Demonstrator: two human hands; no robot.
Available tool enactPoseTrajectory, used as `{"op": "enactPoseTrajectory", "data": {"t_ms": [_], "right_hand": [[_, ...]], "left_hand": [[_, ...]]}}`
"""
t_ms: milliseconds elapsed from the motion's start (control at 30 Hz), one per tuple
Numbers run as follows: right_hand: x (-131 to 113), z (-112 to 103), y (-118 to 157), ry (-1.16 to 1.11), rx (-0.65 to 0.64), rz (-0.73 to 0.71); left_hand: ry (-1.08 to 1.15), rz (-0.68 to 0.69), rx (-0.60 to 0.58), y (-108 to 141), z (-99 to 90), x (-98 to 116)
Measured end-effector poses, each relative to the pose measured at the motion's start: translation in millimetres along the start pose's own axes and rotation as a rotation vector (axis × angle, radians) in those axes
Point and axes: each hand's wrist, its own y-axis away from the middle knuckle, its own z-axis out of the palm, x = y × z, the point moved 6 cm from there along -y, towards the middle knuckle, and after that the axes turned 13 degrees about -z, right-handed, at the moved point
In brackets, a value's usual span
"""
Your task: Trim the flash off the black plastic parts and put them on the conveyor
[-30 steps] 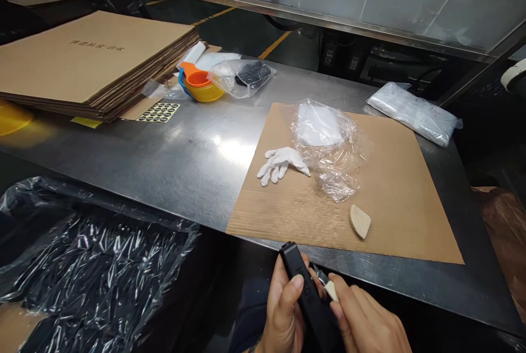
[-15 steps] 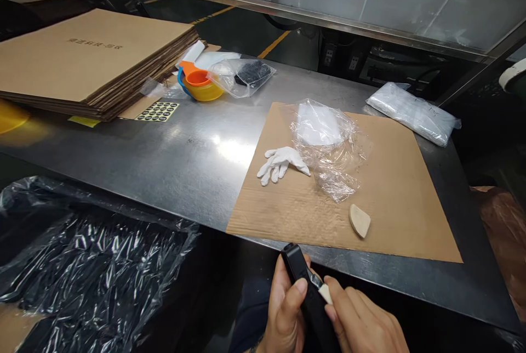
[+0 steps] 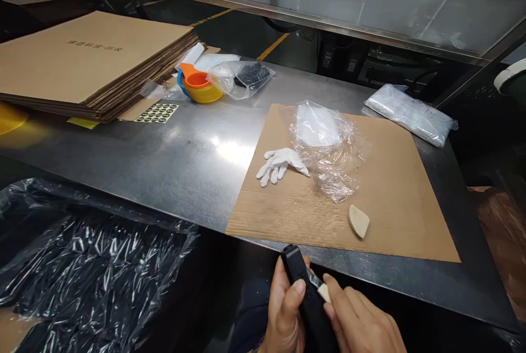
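Observation:
In front of the table edge, my left hand (image 3: 283, 309) is wrapped round a long black plastic part (image 3: 296, 266), its thumb pressed on the near face. My right hand (image 3: 361, 314) pinches a small knife with a pale handle (image 3: 324, 292). The metal blade of that knife touches the side of the black part. Most of the black part's lower end is hidden between my hands. On the cardboard sheet (image 3: 394, 199) beyond lie a beige wedge-shaped block (image 3: 359, 222) and a white glove (image 3: 282, 165).
Crumpled clear plastic film (image 3: 337, 177) lies on the sheet. Flat cardboard (image 3: 123, 62) is stacked at the left on the metal table (image 3: 184, 161). Orange and yellow scoops (image 3: 205, 92), a bagged black item (image 3: 251, 74) and a plastic-wrapped pack (image 3: 411, 112) sit towards the back. Black plastic sheeting (image 3: 98, 265) hangs lower left.
Both hands, the black part and the knife keep nearly the same position. The view has shifted very slightly.

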Motion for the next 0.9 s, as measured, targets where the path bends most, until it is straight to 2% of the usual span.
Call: {"op": "enactPoseTrajectory", "data": {"t_ms": [100,167,333,467,700,900], "right_hand": [[9,5,6,-0.051,-0.028,0.071],[13,6,7,-0.121,-0.035,0.094],[10,-4,0,-0.22,-0.039,0.104],[4,-8,-6,-0.241,-0.052,0.067],[-1,-5,-8,-0.185,0.001,-0.004],[-2,-5,-9,-0.164,0.016,-0.016]], "left_hand": [[-0.03,0.074,-0.062,3,9.5,5],[-0.02,0.035,-0.065,4,11.9,4],[0.023,-0.097,0.009,4,5.2,-2],[0.026,-0.111,0.09,5,-2.2,-3],[0.052,-0.035,-0.037,2,5.0,-2],[0.035,-0.03,-0.064,1,4.5,-2]]}}
